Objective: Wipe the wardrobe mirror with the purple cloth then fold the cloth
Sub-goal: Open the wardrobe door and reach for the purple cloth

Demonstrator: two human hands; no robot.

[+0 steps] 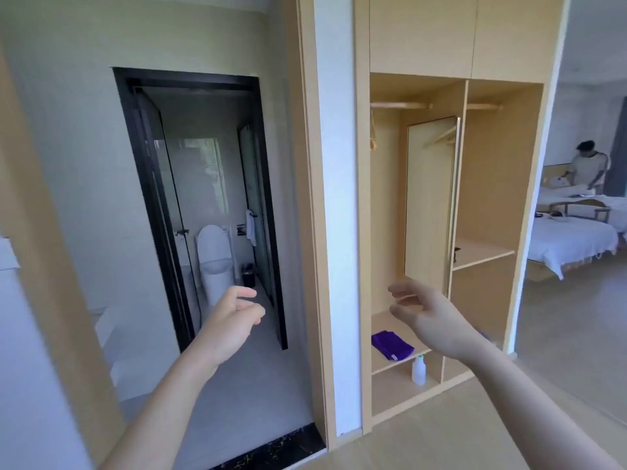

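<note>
The purple cloth (392, 344) lies folded on a low shelf inside the open light-wood wardrobe (361, 232). The wardrobe mirror (429, 201) is a tall narrow panel with a metal edge, standing swung out in the middle of the wardrobe. My right hand (420, 317) hovers in front of the mirror's lower edge, above and to the right of the cloth, fingers apart, holding nothing. My left hand (234, 320) is raised further left, in front of the bathroom doorway, fingers loosely curled and empty.
A white spray bottle (419, 370) stands on the wardrobe floor below the cloth's shelf. To the left a black-framed doorway (271, 205) gives onto a bathroom with a toilet (213, 262). At the right, beds (570, 242) and a person (588, 167) are in the bedroom.
</note>
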